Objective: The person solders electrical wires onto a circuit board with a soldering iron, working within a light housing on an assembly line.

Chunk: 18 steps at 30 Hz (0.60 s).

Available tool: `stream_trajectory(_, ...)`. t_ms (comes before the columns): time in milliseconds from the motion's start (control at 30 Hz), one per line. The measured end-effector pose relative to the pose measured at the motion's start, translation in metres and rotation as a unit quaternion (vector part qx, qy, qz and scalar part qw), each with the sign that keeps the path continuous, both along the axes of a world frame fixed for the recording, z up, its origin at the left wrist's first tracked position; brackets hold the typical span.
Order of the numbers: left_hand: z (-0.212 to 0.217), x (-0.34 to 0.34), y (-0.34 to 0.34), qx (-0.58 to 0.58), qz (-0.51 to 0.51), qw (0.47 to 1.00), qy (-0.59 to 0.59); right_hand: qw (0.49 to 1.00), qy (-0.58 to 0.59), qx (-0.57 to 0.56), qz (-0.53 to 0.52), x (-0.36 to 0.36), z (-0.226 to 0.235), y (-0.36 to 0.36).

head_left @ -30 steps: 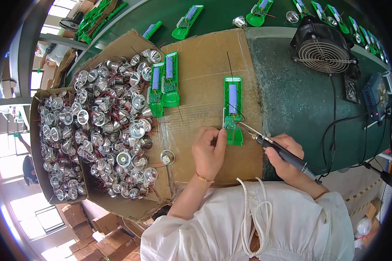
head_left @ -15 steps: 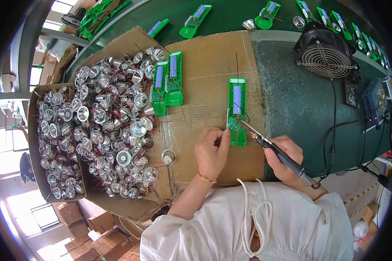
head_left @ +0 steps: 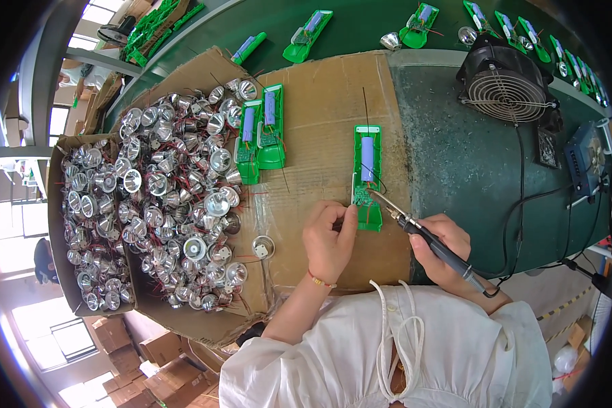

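Note:
In front of me a green plastic housing (head_left: 367,187) lies on the cardboard, with a purple cylindrical battery (head_left: 367,158) in it and a small green circuit board (head_left: 362,197) below the battery. My left hand (head_left: 330,232) is closed, thumb and forefinger pinched at the board's left edge; what lies between the fingertips is too small to make out. Gripped in my right hand (head_left: 444,250) is a soldering iron (head_left: 442,251), its tip at the upper part of the board. A thin black wire stands out past the housing's top end.
Left of me, a cardboard box (head_left: 214,338) holds many silver reflector cups (head_left: 194,248); one loose cup (head_left: 263,247) lies beside it. Two green housings (head_left: 260,136) lie beyond. A black fan (head_left: 506,88) and a blue soldering station (head_left: 585,160) with cables stand right. More housings line the back.
The housing and the soldering iron have shifted very slightly left. Both hands keep nearly the same pose, with the iron's tip still at the board.

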<state>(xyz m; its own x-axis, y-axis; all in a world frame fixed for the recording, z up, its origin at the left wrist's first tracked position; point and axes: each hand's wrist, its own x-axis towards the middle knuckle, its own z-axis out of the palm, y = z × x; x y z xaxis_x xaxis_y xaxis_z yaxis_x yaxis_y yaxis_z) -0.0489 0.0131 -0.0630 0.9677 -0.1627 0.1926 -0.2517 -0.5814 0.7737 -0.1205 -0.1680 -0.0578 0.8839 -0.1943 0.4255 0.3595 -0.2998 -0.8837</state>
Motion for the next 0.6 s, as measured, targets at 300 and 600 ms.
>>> stream_trajectory(300, 0.0018, -0.0001, -0.0018, 0.006, -0.005, 1.0, -0.009, 1.0, -0.003, 0.0, 0.0, 0.0035, -0.0009, 0.0021)
stream_trajectory(600, 0.0021, 0.0002, -0.0011, 0.007, -0.003, 1.0, -0.002, 0.999, -0.027, -0.038, 0.005, 0.0019, 0.0063, -0.0003)
